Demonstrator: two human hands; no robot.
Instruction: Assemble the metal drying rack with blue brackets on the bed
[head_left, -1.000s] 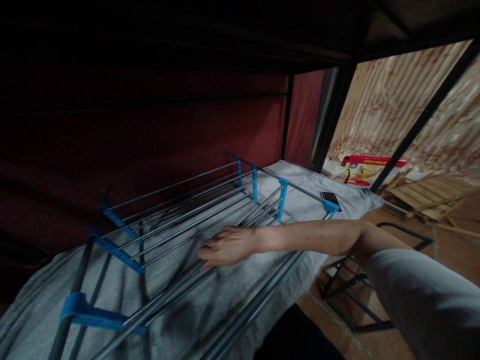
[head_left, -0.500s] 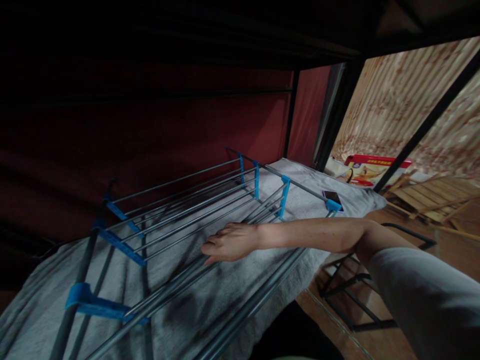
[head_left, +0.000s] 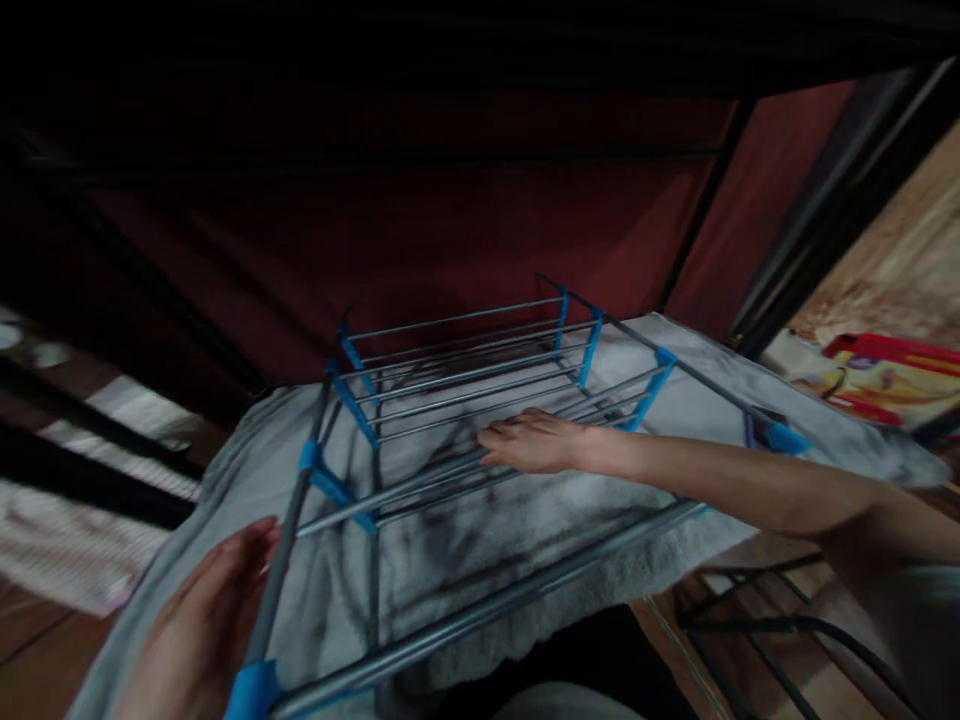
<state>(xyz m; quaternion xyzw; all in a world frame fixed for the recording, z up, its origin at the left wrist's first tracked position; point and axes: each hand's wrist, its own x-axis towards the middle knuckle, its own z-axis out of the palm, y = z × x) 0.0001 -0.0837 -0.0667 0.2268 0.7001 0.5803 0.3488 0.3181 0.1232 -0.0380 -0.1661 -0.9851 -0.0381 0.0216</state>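
Observation:
A folding metal rack [head_left: 480, 378] with grey tubes and blue plastic joints lies on a pale grey fleecy cover. My right hand [head_left: 532, 440] reaches across it from the right, its fingers closed round a loose-looking metal rod [head_left: 420, 487] in the middle section. The left end of that rod is near the rack's left side tube [head_left: 281, 570]. Just outside this tube is my left hand [head_left: 206, 610], slightly blurred, with fingers stretched toward the tube and nothing visible in them. Whether its fingertips touch the tube I cannot tell.
The cover [head_left: 570, 560] lies on a bed-like surface inside a dark metal frame [head_left: 705, 205], against a dark red wall. A phone [head_left: 750, 425] is partly behind the rack's right corner. A red and yellow box [head_left: 892, 375] and a dark metal stand [head_left: 765, 625] are at right.
My view has swung left, and my left hand has come into sight beside the left tube. My right hand stays on the rod, whose left end now appears higher, nearer the side tube.

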